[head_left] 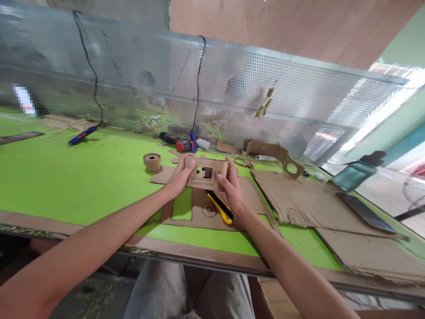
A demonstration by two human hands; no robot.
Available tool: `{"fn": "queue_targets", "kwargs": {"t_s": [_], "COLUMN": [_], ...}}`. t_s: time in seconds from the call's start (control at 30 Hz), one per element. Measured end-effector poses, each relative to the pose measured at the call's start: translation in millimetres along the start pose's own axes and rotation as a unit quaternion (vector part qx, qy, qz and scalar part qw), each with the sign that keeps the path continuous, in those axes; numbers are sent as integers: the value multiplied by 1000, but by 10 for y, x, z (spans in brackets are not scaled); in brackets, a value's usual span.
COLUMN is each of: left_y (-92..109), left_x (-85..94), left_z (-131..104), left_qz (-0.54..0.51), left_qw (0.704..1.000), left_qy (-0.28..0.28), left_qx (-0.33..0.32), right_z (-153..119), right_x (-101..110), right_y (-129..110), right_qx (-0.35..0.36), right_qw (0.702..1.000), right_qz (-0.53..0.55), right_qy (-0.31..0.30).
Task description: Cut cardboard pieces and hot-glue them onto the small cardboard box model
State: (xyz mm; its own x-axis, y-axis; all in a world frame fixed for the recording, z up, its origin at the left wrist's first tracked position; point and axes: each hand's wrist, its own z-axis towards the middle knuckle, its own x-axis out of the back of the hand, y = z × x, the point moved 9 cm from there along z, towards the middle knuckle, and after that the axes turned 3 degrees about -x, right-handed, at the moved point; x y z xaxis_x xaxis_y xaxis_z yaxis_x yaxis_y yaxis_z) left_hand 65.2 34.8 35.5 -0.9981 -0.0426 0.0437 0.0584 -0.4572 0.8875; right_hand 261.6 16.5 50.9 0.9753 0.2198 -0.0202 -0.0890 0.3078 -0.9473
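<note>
Both my hands hold a small cardboard box (202, 184) with a rectangular cut-out in its face, raised a little over the table. My left hand (179, 176) grips its left end, thumb on the front. Around the right end my right hand (232, 184) is closed, thumb pressed near a small hole. Beneath the box lies a yellow and black utility knife (221, 208) on a cut cardboard sheet (201, 215) marked with drawn circles. To the left stands a round cardboard ring piece (152, 162) with a hole in its top.
Stacked cardboard sheets (308, 199) lie at the right, with a dark flat blade-like piece (365, 212) and a teal bottle (358, 170). A blue corded tool (82, 135), a screwdriver-like power tool (168, 138) and a blue glue gun (193, 142) lie along the perforated metal screen (232, 97).
</note>
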Motion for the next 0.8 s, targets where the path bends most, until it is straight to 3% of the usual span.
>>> {"fn": "queue_targets", "kwargs": {"t_s": [0.23,0.43,0.53,0.63,0.7,0.8], "left_y": [474,684,612,499,420,333], "left_x": [77,-175,-261,-263,-176,91], "left_z": [-105,-251,-269,-229,-157,-7], "left_qz": [93,126,115,86,83,116], "left_qw": [982,943,945,964,978,987], "left_qy": [-9,-114,-149,-146,-100,8], "left_qx": [-164,-287,-267,-206,-162,-113], "right_z": [35,54,85,148,183,180], "right_x": [-8,212,302,495,716,1141], "right_y": [-44,-77,-42,-15,-26,-102], "right_qx": [12,38,27,28,40,73], "right_qw": [999,989,985,977,964,931], "right_qz": [16,104,96,77,55,11], "right_qy": [-34,100,137,195,256,357]}}
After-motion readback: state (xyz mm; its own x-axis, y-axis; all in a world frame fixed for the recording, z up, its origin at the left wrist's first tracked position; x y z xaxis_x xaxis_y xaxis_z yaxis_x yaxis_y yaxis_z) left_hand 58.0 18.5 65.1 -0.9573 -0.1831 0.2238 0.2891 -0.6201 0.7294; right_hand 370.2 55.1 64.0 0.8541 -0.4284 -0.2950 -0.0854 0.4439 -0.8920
